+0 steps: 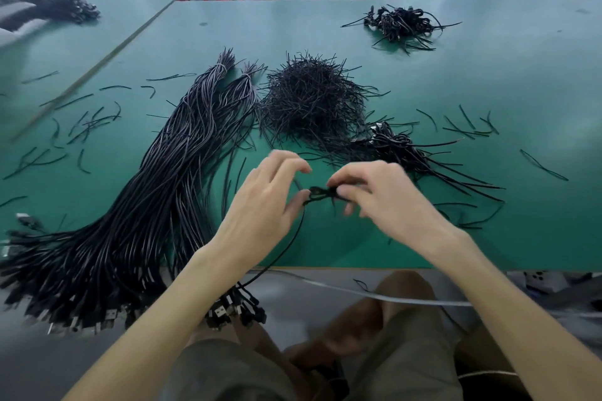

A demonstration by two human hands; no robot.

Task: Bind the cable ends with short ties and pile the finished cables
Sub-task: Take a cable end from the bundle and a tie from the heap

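A folded cable end point(321, 194) was pinched in the curled fingertips of the right hand point(384, 202). The thumb of the left hand point(267, 205) was laid against it, the other fingers lifted and spread. A heap of short ties point(309, 101) was seen just beyond the fingertips.

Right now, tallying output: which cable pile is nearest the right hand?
The small pile just beyond the right hand; the far pile lies across the table.

Looped black cable point(318, 193); heaped ties point(309, 102)
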